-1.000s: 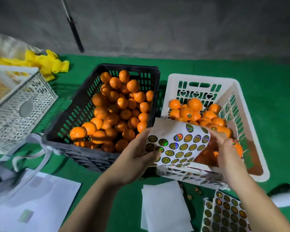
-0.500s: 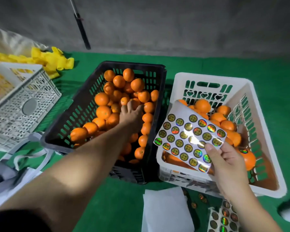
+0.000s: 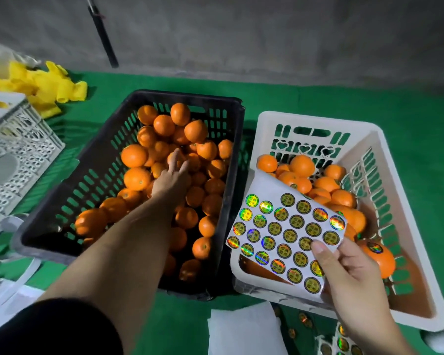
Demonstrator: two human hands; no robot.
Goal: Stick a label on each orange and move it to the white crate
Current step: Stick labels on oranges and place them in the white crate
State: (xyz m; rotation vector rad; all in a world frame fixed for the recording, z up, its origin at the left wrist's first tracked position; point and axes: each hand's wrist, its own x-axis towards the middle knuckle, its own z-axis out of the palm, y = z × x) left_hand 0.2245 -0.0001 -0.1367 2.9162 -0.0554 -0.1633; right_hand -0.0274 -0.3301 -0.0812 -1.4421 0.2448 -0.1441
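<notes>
A black crate (image 3: 187,96) holds several unlabelled oranges (image 3: 133,155). My left hand (image 3: 171,176) reaches into it, its fingers stretched forward and resting on the pile near the middle, not closed round any fruit. To the right stands the white crate (image 3: 315,120) with several oranges; one at its near right (image 3: 377,254) shows a shiny label. My right hand (image 3: 351,275) pinches a sheet of round holographic labels (image 3: 282,226) by its lower corner, over the white crate's near left side. The sheet's top edge curls back.
A white lattice crate (image 3: 16,149) sits at the far left with yellow foam nets (image 3: 49,88) behind it. White paper (image 3: 244,331), loose stickers (image 3: 304,320) and another label sheet (image 3: 341,344) lie on the green mat in front. A black pole (image 3: 103,34) leans on the wall.
My left hand let go of the label sheet and reached deep into the black crate. My right hand keeps the sheet, now lower over the white crate's near side.
</notes>
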